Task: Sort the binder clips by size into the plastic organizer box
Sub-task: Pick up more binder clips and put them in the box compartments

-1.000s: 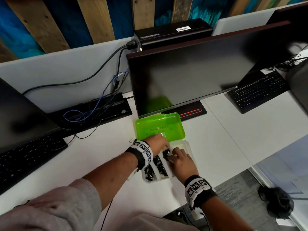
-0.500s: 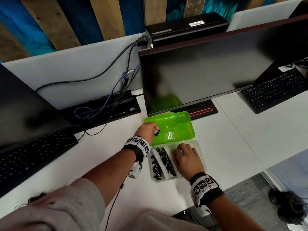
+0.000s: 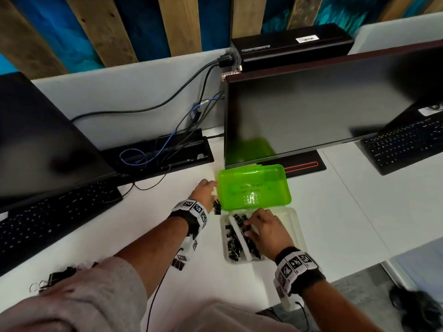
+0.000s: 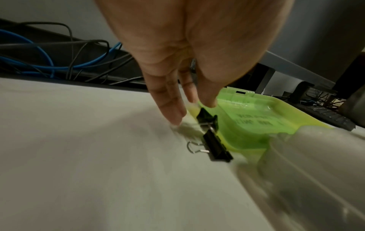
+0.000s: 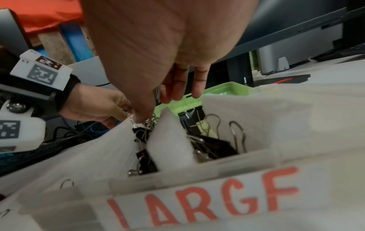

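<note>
The clear organizer box (image 3: 296, 226) lies open on the white desk, its green lid (image 3: 254, 190) folded back. Black binder clips (image 3: 231, 243) fill its left compartments (image 5: 144, 157). A red "LARGE" label (image 5: 197, 201) marks the front wall. My right hand (image 3: 262, 227) reaches into the box; its thumb (image 5: 141, 117) touches wire handles and the other fingers are straight. My left hand (image 3: 203, 189) hovers at the lid's left edge with fingers straight (image 4: 173, 115). Two black clips (image 4: 216, 146) lie on the desk just below it, against the lid (image 4: 256, 121).
Loose clips lie under my left wrist (image 3: 178, 263) and in a pile at the lower left (image 3: 60, 275). A monitor (image 3: 323, 111) stands right behind the lid. A keyboard (image 3: 48, 219) and a cable tray (image 3: 158, 156) sit to the left.
My left hand left the box with a black clip and moved to the lid's left edge; clips now lie on the desk below it. My right hand stayed in the box.
</note>
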`<state>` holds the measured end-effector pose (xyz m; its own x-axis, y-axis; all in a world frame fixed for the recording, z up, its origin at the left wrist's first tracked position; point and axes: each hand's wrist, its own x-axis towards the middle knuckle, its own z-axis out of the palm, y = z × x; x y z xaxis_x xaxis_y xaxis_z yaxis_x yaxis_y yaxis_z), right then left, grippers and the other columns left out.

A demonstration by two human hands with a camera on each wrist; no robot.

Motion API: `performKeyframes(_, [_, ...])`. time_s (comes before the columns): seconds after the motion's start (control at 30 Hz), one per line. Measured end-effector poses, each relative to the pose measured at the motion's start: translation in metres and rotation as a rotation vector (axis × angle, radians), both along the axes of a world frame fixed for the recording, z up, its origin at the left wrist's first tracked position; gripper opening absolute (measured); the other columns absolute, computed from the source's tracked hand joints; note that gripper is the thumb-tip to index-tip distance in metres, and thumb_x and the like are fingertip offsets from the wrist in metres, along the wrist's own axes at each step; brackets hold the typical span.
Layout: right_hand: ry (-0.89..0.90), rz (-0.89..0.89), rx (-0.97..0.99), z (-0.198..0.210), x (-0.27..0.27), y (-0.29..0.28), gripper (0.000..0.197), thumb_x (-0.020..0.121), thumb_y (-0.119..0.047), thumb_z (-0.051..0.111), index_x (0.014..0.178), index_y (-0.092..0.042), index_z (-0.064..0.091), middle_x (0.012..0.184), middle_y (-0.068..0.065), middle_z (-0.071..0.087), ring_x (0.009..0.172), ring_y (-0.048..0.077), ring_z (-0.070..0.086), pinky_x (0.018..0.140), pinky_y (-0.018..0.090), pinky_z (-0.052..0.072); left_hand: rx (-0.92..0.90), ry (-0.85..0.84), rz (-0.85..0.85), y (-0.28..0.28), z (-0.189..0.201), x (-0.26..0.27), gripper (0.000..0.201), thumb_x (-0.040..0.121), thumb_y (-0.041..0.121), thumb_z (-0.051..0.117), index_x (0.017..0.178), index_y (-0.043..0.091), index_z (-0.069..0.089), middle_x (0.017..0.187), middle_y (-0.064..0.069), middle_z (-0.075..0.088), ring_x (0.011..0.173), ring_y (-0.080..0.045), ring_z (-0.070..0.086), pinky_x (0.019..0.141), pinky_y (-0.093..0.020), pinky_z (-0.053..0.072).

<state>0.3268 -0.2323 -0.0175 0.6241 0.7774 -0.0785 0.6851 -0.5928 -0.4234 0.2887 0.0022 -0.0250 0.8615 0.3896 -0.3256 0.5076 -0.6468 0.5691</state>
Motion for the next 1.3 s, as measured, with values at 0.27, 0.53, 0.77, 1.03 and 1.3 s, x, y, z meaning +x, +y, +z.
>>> performKeyframes(0.27, [-0.012,-0.034,0.091,0.001,0.005,-0.007,0.011,0.085,-0.021,0.063,0.096,-0.020,0.064,0.089,0.000,0.058,0.080,0.021,0.055,0.068,0.034,0.049,-0.039,0.100,-0.070,-0.005,-0.015,-0.011,0.027,0.089,0.021,0.058,0.115,0.014,0.058,0.124,-0.009,0.047,0.117,-0.027,0.048,0.104,-0.031,0.036])
performKeyframes(0.53, [-0.082,0.179,0.063,0.014,-0.015,0.046,0.014,0.077,-0.015,0.061,0.089,-0.020,0.067,0.084,-0.001,0.062,0.077,0.022,0.054,0.066,0.031,0.044,0.017,0.121,-0.204,-0.006,-0.013,-0.047,0.014,0.080,0.001,0.060,0.091,0.009,0.063,0.102,-0.011,0.051,0.084,-0.025,0.055,0.072,-0.032,0.045])
performKeyframes(0.77, [-0.049,0.556,-0.020,0.020,-0.068,0.102,0.027,0.061,-0.011,0.075,0.084,-0.022,0.068,0.080,-0.003,0.062,0.068,0.016,0.060,0.056,0.023,0.050,-0.034,0.093,0.058,0.029,0.009,-0.083,0.024,0.070,-0.008,0.061,0.064,0.012,0.072,0.084,-0.007,0.070,0.074,-0.020,0.067,0.072,-0.025,0.056])
performKeyframes(1.03, [0.114,0.745,-0.324,-0.001,-0.123,0.149,0.034,0.090,-0.015,0.050,0.123,-0.010,0.045,0.117,0.016,0.051,0.098,0.037,0.056,0.072,0.046,0.050,-0.023,0.049,0.168,0.075,0.044,-0.152,0.035,0.070,-0.009,0.054,0.055,0.022,0.060,0.071,0.002,0.063,0.070,-0.018,0.064,0.070,-0.026,0.054])
performKeyframes(1.3, [0.055,0.772,-0.332,-0.006,-0.133,0.157,0.045,0.091,-0.007,0.042,0.134,-0.018,0.033,0.114,0.013,0.046,0.086,0.038,0.060,0.070,0.045,0.048,-0.068,0.350,0.085,0.073,0.018,-0.199,0.050,0.079,0.004,0.060,0.124,0.025,0.056,0.109,-0.009,0.062,0.103,-0.024,0.061,0.092,-0.029,0.050])
